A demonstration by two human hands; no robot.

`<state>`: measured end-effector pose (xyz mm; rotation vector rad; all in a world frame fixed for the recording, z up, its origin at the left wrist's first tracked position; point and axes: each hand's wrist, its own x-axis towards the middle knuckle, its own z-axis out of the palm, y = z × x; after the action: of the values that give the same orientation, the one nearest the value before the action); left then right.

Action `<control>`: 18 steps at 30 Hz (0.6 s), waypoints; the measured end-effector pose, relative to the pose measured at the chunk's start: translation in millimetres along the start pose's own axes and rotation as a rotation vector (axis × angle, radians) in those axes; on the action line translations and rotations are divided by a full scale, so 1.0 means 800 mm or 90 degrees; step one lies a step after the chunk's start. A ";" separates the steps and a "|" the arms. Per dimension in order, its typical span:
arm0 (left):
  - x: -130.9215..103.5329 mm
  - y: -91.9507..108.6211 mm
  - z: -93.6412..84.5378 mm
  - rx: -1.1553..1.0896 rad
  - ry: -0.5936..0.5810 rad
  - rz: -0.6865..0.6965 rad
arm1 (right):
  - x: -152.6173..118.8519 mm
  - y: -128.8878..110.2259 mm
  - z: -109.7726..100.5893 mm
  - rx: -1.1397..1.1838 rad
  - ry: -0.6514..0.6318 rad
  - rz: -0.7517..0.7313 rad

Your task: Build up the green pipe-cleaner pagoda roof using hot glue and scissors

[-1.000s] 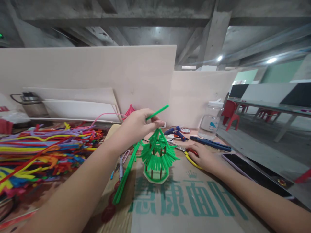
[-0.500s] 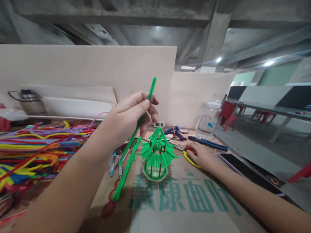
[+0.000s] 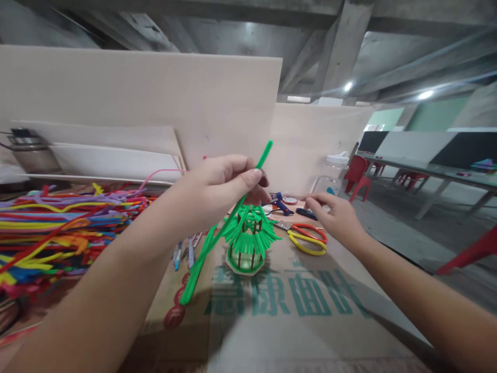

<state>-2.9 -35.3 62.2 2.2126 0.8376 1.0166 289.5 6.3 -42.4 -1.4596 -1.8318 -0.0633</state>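
1. Left hand [image 3: 229,181] is closed in a pinch, thumb against fingers, on a green pipe cleaner [image 3: 265,153] near its upper end; the other fingers are loosely curled.
2. Below that grip, the stem slants down to the left, crossing in view the loose green stems [image 3: 190,290] on the cardboard [image 3: 272,331]; whether they touch, I cannot tell.
3. Just under the left fingers stands the green pavilion model [image 3: 248,244], upright on the cardboard over the worktop, its peak hidden by the hand.
4. Right hand [image 3: 337,213] is partly open, fingers bent, over a dark blue tool [image 3: 306,213]; whether it has hold of this cannot be told.
5. Scissors [image 3: 301,235] lie between the model and the right forearm, near the right hand but out of its grasp.
6. For good handling, a light pinch seems best, since a hard squeeze could kink the wire or flatten the pile.
7. Lifting the trailing end clear of the fringed roof would likely prevent snagging, and the fingers ought to stay off the slender posts.
8. Steadying the base, rather than the roof, looks the safer choice.
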 end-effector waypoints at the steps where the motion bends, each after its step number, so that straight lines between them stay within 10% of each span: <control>1: 0.000 -0.002 0.000 -0.003 0.008 0.009 | 0.010 -0.003 -0.004 -0.008 -0.001 0.019; 12: 0.018 -0.042 -0.014 0.195 0.201 -0.010 | 0.093 0.063 0.115 0.019 -0.268 0.144; 18: 0.031 -0.072 -0.001 0.143 0.128 -0.003 | 0.088 0.064 0.159 0.064 -0.261 0.182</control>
<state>-8.5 20.2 33.7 2.3163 1.0928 1.2103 262.4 142.0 -110.7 -1.7399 -1.8831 0.4944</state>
